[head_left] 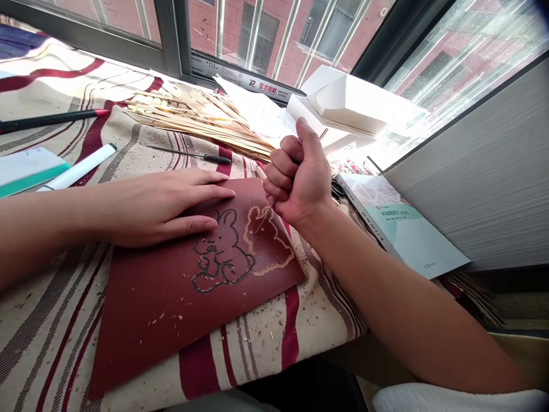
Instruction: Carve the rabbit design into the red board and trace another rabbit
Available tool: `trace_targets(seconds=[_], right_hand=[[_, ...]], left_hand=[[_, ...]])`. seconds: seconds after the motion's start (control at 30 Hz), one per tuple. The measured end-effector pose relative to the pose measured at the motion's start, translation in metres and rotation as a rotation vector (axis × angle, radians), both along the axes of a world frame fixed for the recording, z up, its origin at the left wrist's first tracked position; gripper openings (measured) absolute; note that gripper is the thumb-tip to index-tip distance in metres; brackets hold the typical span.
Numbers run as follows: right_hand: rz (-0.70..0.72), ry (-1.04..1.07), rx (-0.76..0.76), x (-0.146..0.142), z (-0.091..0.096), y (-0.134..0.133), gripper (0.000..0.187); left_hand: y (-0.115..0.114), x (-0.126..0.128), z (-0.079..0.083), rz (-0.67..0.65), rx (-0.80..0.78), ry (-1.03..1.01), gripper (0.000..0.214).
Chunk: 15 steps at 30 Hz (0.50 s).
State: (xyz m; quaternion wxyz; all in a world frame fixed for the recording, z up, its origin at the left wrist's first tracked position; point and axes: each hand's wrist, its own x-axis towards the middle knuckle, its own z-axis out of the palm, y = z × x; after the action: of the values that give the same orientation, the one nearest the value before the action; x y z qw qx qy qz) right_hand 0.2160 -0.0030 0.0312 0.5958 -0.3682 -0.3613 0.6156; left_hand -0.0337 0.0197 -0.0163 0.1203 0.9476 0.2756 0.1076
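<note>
L hand [158, 209]: flat, fingers spread, pressed on lino [141, 309], prob. pinning it so it won't slip | R hand [298, 174]: tight fist, fingers curled round carving tool [261, 222], tip down in rabbit cut [223, 252] | lino on striped cloth [47, 337], wood strips [201, 123] beyond, out of way

Left hand [160, 207]: flat, palm down, fingers extended and slightly spread.
Right hand [298, 174]: clenched in a fist, thumb raised.
Left forearm [38, 234]: bare, entering from the left edge.
Right forearm [386, 292]: bare, angled up toward the bent wrist.
</note>
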Motion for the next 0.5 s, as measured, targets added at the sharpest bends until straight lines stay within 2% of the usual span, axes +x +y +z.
trace_targets(seconds=[0.3, 0.5], right_hand=[[0.010, 0.024, -0.002, 0.0014, -0.0020, 0.0049, 0.072], [0.013, 0.029, -0.001, 0.0002, -0.0097, 0.0036, 0.073]], left_hand=[[-0.0006, 0.0006, 0.0014, -0.011, 0.010, 0.003, 0.070], [-0.0023, 0.0022, 0.0007, 0.035, -0.005, -0.003, 0.070]])
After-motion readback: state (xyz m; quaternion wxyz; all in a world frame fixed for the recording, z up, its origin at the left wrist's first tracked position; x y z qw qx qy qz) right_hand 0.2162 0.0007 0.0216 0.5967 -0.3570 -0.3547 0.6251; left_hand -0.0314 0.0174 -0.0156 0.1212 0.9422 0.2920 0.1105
